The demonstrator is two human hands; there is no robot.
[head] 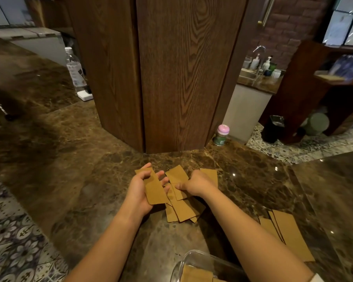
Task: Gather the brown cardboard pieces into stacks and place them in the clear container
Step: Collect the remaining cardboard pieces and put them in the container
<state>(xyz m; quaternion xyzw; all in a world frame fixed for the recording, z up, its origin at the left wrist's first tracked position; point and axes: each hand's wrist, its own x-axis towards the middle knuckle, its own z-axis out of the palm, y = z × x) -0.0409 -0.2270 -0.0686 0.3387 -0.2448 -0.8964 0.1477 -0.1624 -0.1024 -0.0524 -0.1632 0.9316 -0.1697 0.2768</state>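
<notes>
Nearest the camera, the clear plastic container [191,261] already holds some brown cardboard pieces, probably kept close so stacks drop straight in. Beyond it on the brown marble surface [80,180] lies the loose cardboard pile [181,210], with a separate stack [289,235] to the container's right. The left hand [140,190] cradles one flat cardboard strip [154,187] as a base, while the right hand [196,183] pinches pieces off the pile to add.

Dim, warm indoor light, with small specular glints on the marble countertop [252,180] right of the wooden pillar [171,68]; wide-angle distortion bends the edges, and the background is soft.
</notes>
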